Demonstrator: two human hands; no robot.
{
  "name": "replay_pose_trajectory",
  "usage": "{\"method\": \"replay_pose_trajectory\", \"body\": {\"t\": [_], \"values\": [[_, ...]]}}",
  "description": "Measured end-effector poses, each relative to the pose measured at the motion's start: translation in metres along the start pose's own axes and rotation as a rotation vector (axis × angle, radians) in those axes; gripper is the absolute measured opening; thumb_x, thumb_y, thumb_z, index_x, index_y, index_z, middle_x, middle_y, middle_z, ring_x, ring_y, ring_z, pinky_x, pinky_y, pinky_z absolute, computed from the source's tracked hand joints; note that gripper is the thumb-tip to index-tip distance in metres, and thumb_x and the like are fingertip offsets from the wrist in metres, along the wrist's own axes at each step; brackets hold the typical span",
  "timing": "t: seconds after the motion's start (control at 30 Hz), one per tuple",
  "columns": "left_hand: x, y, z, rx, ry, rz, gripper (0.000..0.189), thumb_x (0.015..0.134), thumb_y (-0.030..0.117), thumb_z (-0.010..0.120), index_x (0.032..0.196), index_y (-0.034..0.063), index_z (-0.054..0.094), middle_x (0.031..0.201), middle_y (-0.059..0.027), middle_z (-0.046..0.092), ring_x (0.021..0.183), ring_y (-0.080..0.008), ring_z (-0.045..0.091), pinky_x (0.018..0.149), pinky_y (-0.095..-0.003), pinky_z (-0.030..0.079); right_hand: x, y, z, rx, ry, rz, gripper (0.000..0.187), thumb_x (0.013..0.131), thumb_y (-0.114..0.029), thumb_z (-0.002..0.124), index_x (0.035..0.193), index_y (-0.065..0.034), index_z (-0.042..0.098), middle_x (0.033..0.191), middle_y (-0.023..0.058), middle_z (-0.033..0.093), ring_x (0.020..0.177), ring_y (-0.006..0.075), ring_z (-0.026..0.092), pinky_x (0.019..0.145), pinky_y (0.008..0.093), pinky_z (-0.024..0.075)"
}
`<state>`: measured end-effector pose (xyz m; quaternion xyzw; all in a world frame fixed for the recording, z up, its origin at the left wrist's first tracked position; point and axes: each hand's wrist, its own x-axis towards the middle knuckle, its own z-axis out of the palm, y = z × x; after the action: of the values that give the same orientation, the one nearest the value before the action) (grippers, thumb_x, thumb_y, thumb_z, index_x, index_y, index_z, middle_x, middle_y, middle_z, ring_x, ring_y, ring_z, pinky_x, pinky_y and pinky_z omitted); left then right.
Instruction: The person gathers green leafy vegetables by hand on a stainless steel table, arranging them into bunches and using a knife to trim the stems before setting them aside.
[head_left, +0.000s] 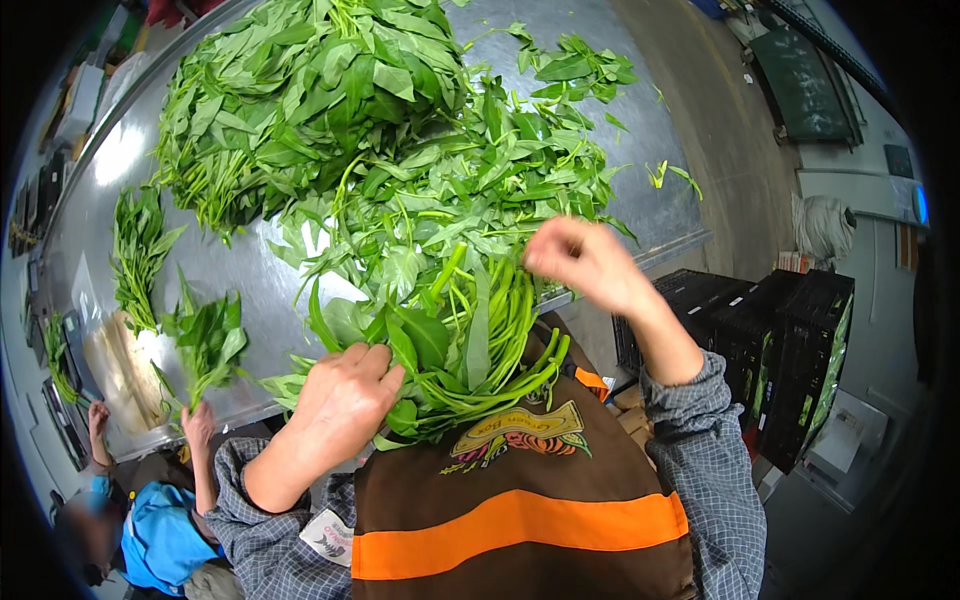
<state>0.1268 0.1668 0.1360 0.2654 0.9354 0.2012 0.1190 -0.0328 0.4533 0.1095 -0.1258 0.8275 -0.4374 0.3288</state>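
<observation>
My left hand (341, 401) grips the leafy end of a bunch of long-stemmed greens (487, 322) that look like water spinach. The bunch lies at the table's near edge, against my apron, and its green stems curve round to the right. My right hand (585, 262), blurred, is raised just right of the stems with its fingers curled; whether anything is between them does not show. Loose leaves and stems (480, 187) spread over the metal table (255, 277) beyond the bunch. Farther off stands a large heap of the same greens (315, 97).
At the left, a co-worker (165, 532) in blue holds a small bunch (206, 337). Another bunch (139, 259) lies on the table near clear plastic film (124, 367). Black crates (780, 360) are stacked at the right, beyond the table's edge. Stray leaves (675, 176) lie near the right side.
</observation>
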Motion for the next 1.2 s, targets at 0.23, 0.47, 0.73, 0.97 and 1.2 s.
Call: {"method": "replay_pose_trajectory", "body": {"t": [0.23, 0.47, 0.73, 0.97, 1.2], "values": [[0.002, 0.002, -0.007, 0.010, 0.001, 0.006, 0.014, 0.065, 0.007, 0.064, 0.074, 0.0050, 0.054, 0.073, -0.0078, 0.050, 0.071, -0.0255, 0.057, 0.057, -0.0370, 0.049, -0.010, -0.011, 0.023, -0.383, 0.164, -0.521, 0.012, 0.076, -0.007, 0.072, 0.071, -0.0058, 0.061, 0.061, 0.0055, 0.060, 0.055, 0.0188, 0.060, 0.052, 0.0324, 0.0476], [-0.002, -0.001, -0.005, -0.003, 0.011, 0.010, 0.013, 0.064, 0.006, 0.063, 0.073, 0.0044, 0.054, 0.073, -0.0083, 0.050, 0.071, -0.0259, 0.057, 0.057, -0.0375, 0.049, 0.020, 0.040, -0.043, -0.545, 0.472, -0.233, 0.041, 0.078, -0.035, 0.078, 0.103, -0.0030, 0.069, 0.084, 0.0135, 0.069, 0.073, 0.0256, 0.066, 0.066, 0.0378, 0.0532], [0.001, 0.004, -0.006, 0.048, 0.017, 0.031, 0.012, 0.065, 0.008, 0.063, 0.072, 0.0053, 0.054, 0.074, -0.0077, 0.048, 0.071, -0.0243, 0.056, 0.057, -0.0365, 0.049, 0.033, -0.028, 0.023, -0.460, -0.358, -0.289, 0.035, 0.088, -0.038, 0.068, 0.078, -0.0044, 0.068, 0.075, 0.0120, 0.064, 0.073, 0.0277, 0.064, 0.065, 0.0406, 0.0490], [0.006, 0.004, -0.008, 0.072, 0.041, 0.045, 0.012, 0.065, 0.011, 0.062, 0.073, 0.0066, 0.054, 0.075, -0.0074, 0.046, 0.073, -0.0238, 0.054, 0.056, -0.0359, 0.046, 0.039, 0.014, 0.028, -0.713, 0.029, -0.684, 0.018, 0.083, -0.019, 0.069, 0.075, -0.0051, 0.062, 0.075, 0.0077, 0.056, 0.076, 0.0296, 0.057, 0.066, 0.0417, 0.0464], [0.013, 0.000, 0.003, 0.059, 0.072, 0.094, 0.011, 0.066, 0.011, 0.062, 0.074, 0.0071, 0.056, 0.075, -0.0067, 0.046, 0.074, -0.0232, 0.054, 0.057, -0.0347, 0.046, 0.036, 0.041, 0.008, -0.949, -0.131, -0.951, 0.009, 0.075, -0.015, 0.066, 0.077, -0.0087, 0.061, 0.078, 0.0035, 0.049, 0.079, 0.0217, 0.050, 0.068, 0.0346, 0.0412]]}}
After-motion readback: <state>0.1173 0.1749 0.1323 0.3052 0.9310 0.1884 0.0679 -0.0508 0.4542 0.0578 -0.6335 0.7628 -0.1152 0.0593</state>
